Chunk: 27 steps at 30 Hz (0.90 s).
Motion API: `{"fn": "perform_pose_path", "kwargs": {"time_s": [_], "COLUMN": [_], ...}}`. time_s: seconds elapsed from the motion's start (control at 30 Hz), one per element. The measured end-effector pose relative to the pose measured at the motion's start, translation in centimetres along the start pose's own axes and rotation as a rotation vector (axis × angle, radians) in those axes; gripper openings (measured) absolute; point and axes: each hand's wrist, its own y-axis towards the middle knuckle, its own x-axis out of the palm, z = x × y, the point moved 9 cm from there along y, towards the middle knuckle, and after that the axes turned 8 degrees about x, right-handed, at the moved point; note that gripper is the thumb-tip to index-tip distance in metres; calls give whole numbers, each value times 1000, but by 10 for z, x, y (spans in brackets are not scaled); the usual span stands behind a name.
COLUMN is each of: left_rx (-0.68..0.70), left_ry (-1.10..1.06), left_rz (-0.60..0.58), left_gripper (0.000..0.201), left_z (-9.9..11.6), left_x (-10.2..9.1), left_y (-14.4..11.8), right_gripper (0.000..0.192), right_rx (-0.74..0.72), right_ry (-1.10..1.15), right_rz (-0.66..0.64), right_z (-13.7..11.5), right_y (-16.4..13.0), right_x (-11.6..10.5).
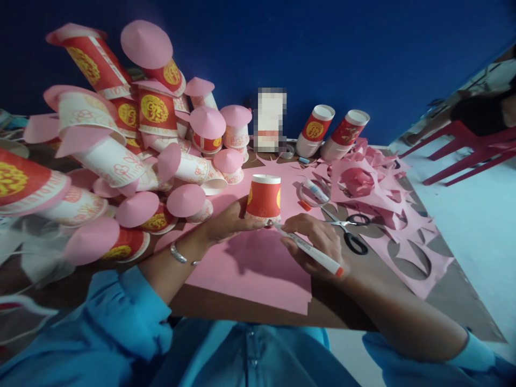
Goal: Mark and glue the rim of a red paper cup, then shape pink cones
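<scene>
The left hand point(226, 217) steadies an upturned cup point(264, 198) on the pink sheet point(250, 269), fingers curled against its left side; the right hand point(318, 242) pinches a pen point(312, 251) — its tip touches the cup's lower rim from the right, its long axis slanting back to the right towards the person; scissors point(346, 228) lie just beyond on the desk point(242, 309).

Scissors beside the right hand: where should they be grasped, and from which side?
Probably the black loop handles of the scissors, approached from above on the near side. They lie flat on the table, handles toward the person, blades pointing away toward the tape roll. The right hand holds a pen.
</scene>
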Motion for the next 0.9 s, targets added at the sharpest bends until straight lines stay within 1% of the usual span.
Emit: {"fn": "perform_pose_path", "kwargs": {"time_s": [0.13,0.37,0.53,0.63,0.77,0.9], "left_rx": [-26,-23,-15,-21,-6,-21], "left_ry": [10,-6,-10,6,3,-12], "left_rz": [13,11,26,39,18,43], "left_gripper": [49,45,47,48,47,53], "left_z": [-3,-4,-6,-6,-4,-4], "left_x": [-2,-2,-4,-6,-4,-5], "left_y": [0,0,0,-1,0,-1], "right_gripper": [12,8,5,5,6,6], "right_rx": [9,7,30,28,11,0], "right_ry": [-3,-25,-25,-25,-24,-20], "right_rz": [4,19,2,-3,13,21], "right_z": [1,0,1,0,-1,-1], "right_y": [0,-1,-1,-2,-2,-2], "right_x": [0,0,1,1,-1,-1]}}
